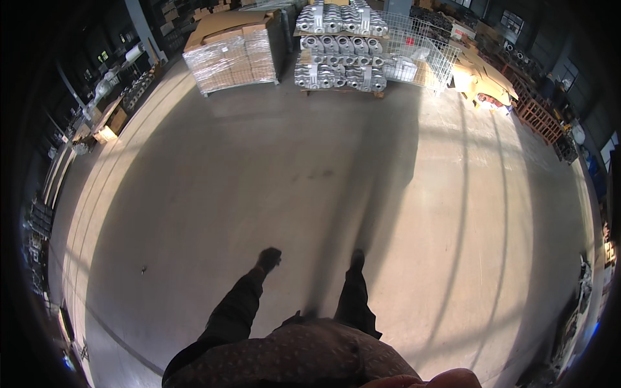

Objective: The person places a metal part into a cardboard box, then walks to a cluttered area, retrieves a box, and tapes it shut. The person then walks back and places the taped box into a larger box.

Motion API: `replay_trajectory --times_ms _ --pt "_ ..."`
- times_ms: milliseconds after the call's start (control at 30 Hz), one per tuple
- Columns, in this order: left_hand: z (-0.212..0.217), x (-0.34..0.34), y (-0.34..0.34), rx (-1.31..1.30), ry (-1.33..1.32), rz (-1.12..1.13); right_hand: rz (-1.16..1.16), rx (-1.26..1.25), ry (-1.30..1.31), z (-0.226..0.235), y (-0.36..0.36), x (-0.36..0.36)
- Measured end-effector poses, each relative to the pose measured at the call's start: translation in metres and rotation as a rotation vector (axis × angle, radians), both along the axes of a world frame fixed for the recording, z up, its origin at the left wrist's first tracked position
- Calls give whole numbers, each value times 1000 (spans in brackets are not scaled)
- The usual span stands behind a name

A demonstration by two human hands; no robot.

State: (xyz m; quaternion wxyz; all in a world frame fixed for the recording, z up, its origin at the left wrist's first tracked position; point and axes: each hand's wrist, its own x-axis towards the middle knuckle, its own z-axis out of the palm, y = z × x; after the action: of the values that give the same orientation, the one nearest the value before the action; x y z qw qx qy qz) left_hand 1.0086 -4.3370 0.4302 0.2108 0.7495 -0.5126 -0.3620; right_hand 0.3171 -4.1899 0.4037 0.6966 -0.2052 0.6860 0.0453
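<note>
At the lower edge, right of my patterned top (304, 359), a reddish, rounded shape comes partly into view; it looks like part of my right hand (453, 379). Its fingers cannot be made out, nor whether it holds anything. My left hand is not in view. Below me my dark-trousered legs are in mid-stride, with the left shoe (269, 258) and the right shoe (357, 260) on the smooth concrete floor (259, 161).
Ahead stand a film-wrapped pallet of cartons (236, 61), stacked silvery metal castings (339, 61) on a pallet and a wire mesh cage (420, 61). Brown cardboard (482, 74) covers goods at the right. A reddish-brown rack (540, 119) stands farther right. Benches with parts line the left.
</note>
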Motion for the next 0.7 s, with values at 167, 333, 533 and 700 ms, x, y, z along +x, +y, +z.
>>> replay_trajectory --times_ms 167,333,533,700 --pt "27 2 -235 71 331 353 -183 2 -7 -37 -204 3" --pt "0 -19 -336 513 425 374 -388 -281 -85 1 -559 2" --pt "-47 -53 -423 688 800 737 -168 -912 -243 92 -989 28" --pt "-80 -37 -628 374 940 485 -259 -624 -77 64 -1120 21"
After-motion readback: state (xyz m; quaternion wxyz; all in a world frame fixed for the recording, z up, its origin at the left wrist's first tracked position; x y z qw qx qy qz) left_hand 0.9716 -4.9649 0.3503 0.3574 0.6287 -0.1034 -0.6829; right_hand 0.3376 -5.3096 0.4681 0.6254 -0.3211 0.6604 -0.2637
